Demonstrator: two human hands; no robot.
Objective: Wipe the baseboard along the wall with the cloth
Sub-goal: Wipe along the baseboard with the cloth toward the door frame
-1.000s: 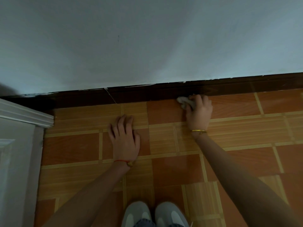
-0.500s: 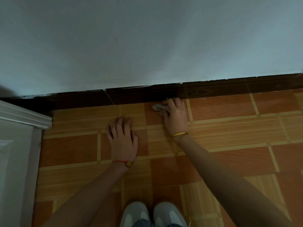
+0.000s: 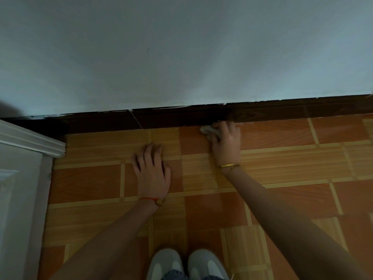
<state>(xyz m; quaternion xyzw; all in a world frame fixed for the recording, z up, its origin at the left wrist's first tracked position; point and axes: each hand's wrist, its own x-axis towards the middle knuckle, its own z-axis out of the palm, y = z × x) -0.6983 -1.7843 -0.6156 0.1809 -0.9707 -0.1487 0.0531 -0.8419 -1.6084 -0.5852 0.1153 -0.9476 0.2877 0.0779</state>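
A dark brown baseboard (image 3: 181,118) runs along the foot of the pale wall (image 3: 181,53), from the door frame at the left to the right edge. My right hand (image 3: 226,144), with a gold bangle at the wrist, is closed on a small crumpled grey cloth (image 3: 207,130) and presses it where the baseboard meets the floor. Only the cloth's left end shows past my fingers. My left hand (image 3: 152,172), with a red string at the wrist, lies flat on the floor with fingers spread, well short of the baseboard.
The floor (image 3: 292,168) is orange and tan wood-pattern tile. A white door frame and panel (image 3: 24,178) stand at the left. My two grey shoes (image 3: 185,263) are at the bottom centre. A thin crack (image 3: 136,120) crosses the baseboard left of the cloth.
My right hand slid the cloth left along the baseboard, then back to the right, ending near where it was a second ago. My left hand stayed planted on the floor.
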